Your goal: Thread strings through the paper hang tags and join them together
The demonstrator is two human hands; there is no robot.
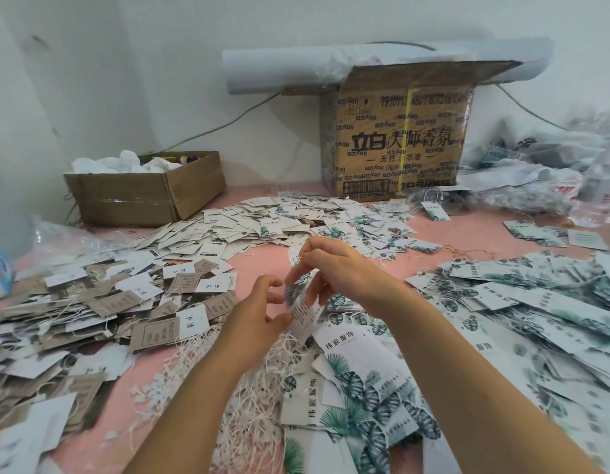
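Hang tags [368, 378] smother the pink table [262, 261], and dead centre the right hand [334, 268] pinches one held tag [305, 314] by its top, long axis 1 to 7 o'clock, while the left hand [259, 313] waits at its 9, fingers half-curled, thumb touching its edge, string grip impossible to tell, loose strings [259, 388] at 6.

This is a small piecework workroom. Heaps of paper hang tags [296, 217] cover a pink table [468, 234], and cardboard boxes [399, 142] and plastic bags [522, 179] line the bare white wall [125, 80] across the frame's top.
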